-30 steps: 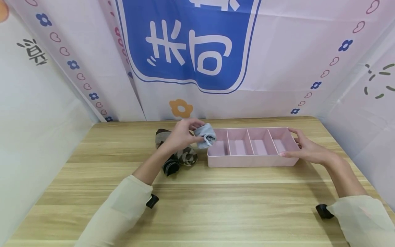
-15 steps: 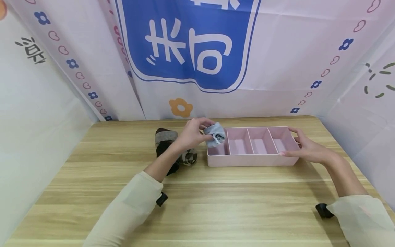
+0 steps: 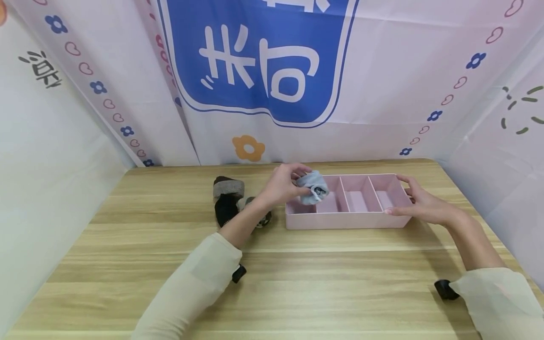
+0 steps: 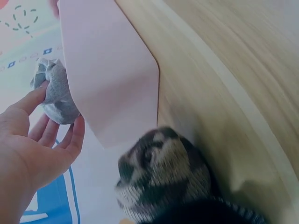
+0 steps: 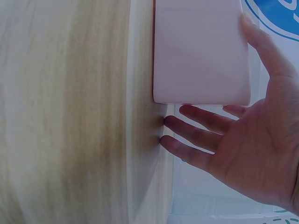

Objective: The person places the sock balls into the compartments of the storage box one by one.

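Pinching the pale blue cloth bundle above the leftmost compartments of the pink box, the left hand seems at the placing step, likely needing to lower next, while the spread right hand touches the box's right end.

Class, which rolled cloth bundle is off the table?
The light-blue rolled cloth bundle, gripped by the left hand; the black bundle, brown-and-grey bundle and camouflage-patterned bundle lie on the wooden table.
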A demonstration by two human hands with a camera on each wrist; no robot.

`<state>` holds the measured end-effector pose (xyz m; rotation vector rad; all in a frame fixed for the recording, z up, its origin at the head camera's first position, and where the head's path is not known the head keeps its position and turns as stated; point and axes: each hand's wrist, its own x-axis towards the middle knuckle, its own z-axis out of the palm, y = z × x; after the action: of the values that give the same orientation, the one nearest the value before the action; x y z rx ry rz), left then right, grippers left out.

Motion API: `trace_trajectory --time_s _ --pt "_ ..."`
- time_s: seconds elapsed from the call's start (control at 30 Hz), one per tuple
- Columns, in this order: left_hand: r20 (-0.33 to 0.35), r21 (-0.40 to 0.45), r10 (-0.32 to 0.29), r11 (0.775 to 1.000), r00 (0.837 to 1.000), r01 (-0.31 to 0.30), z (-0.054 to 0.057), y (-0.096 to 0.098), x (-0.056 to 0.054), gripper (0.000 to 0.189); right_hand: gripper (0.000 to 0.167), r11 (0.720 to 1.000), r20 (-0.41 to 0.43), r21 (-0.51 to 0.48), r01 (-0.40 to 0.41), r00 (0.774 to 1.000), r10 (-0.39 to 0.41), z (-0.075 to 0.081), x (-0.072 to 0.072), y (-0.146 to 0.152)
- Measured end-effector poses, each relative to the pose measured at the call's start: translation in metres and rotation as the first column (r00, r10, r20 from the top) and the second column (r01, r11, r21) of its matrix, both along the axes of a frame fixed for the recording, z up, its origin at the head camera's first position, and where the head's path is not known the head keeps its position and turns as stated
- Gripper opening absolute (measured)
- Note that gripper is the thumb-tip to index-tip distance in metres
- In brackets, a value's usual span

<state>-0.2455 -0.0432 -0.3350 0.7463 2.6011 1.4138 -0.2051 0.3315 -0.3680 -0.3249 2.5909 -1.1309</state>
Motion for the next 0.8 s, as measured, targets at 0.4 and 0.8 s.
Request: trace_trajectory --time_s 0.4,0.8 --pt "-0.004 0.020 -0.022 1.000 1.000 0.022 -0.006 0.023 0.001 0.041 0.110 1.000 0.016 0.007 0.004 1.000 -0.005 0.002 0.000 -0.001" --pt "0.028 0.023 -0.053 0.998 0.998 0.052 -0.006 0.047 0.000 0.039 0.109 1.000 0.012 -0.006 0.005 1.000 -0.005 0.001 0.001 0.000"
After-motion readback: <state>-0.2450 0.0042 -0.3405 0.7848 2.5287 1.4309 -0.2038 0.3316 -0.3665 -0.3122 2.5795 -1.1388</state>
